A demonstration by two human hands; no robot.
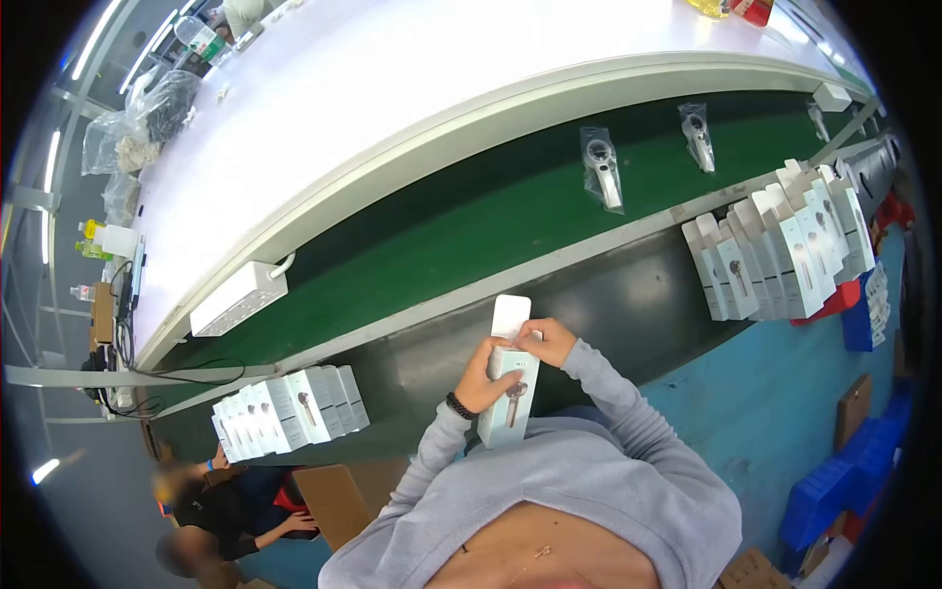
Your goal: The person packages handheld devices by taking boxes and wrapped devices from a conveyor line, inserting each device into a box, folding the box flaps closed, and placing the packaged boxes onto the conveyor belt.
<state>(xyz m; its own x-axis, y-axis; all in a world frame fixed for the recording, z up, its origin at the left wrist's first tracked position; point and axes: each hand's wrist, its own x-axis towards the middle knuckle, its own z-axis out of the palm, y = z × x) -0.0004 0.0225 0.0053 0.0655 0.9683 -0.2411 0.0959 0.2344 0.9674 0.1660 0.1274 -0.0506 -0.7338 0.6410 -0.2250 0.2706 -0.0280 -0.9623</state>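
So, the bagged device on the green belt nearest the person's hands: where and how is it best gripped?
Probably by the handle, coming from above on the person's side. The device lies flat on the belt, its slim handle pointing roughly towards the person and its wider round head away. Fingers and thumb could likely close across the handle through the clear bag.

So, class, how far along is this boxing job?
Seemingly done: the boxes at left, no lids up. In hand: one box, lid up, gripped by the left hand, right hand at its opening. Apparently remaining: the boxes at right, lids raised, and bagged gadgets on the green belt.
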